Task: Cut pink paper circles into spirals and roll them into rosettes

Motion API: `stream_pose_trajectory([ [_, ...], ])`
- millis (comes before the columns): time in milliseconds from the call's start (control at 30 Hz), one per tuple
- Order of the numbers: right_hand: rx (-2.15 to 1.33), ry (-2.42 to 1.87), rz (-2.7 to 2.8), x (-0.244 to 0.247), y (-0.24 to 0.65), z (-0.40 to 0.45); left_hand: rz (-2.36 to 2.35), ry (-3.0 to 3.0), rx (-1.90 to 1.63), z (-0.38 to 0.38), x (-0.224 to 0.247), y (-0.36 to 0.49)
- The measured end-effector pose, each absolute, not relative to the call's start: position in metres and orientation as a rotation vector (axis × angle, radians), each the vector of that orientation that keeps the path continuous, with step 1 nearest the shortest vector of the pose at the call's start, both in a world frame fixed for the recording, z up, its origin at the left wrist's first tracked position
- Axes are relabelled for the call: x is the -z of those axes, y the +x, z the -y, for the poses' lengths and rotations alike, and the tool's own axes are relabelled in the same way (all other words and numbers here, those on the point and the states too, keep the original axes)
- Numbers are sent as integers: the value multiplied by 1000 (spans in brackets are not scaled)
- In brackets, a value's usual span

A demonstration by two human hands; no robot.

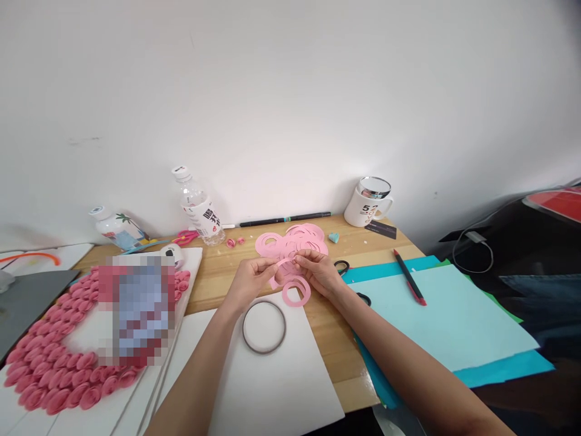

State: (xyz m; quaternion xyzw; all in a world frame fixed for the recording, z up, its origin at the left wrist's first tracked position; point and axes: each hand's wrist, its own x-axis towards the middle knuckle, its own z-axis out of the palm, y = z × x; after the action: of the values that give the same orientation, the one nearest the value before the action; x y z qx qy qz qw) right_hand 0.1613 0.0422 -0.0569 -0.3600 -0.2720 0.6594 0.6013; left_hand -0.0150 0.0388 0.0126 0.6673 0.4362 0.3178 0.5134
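Note:
My left hand [253,280] and my right hand [319,270] are close together over the wooden table, each with its fingertips pinched. A thin pink paper strip [285,262] runs between them, its ends hidden in the fingers. Just behind is a heap of pink paper rings [305,235]. One loose paper ring [296,292] lies nearer, by my right hand. A grey hoop [264,327] rests on a white sheet [276,387] below my left hand. The black handle of a pair of scissors [342,266] shows beside my right hand, its blades hidden.
At left, pink paper flowers [59,375] form a wreath on a white board, partly blurred out. Bottles [200,209], a black pen [285,219] and a mug [367,203] line the wall. Pale blue paper [445,321] with a red-black pen [410,277] lies right.

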Motion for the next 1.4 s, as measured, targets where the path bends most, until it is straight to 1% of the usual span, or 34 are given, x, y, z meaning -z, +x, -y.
stream_pose_trajectory([
  [133, -1488, -822, 588, 58, 161, -44, -1056, 1604, -767, -38, -12, -15],
  [533, -1535, -806, 592, 60, 163, -44, -1099, 1588, -787, -38, -15, -14],
  [933, -1448, -811, 607, 59, 162, -44, -1111, 1579, -784, -38, -17, -13],
  [1133, -1508, -785, 649, 58, 162, -45, -1119, 1577, -799, -39, -14, -16],
  [1400, -1488, -818, 613, 62, 163, -46, -1118, 1563, -805, -39, -12, -16],
])
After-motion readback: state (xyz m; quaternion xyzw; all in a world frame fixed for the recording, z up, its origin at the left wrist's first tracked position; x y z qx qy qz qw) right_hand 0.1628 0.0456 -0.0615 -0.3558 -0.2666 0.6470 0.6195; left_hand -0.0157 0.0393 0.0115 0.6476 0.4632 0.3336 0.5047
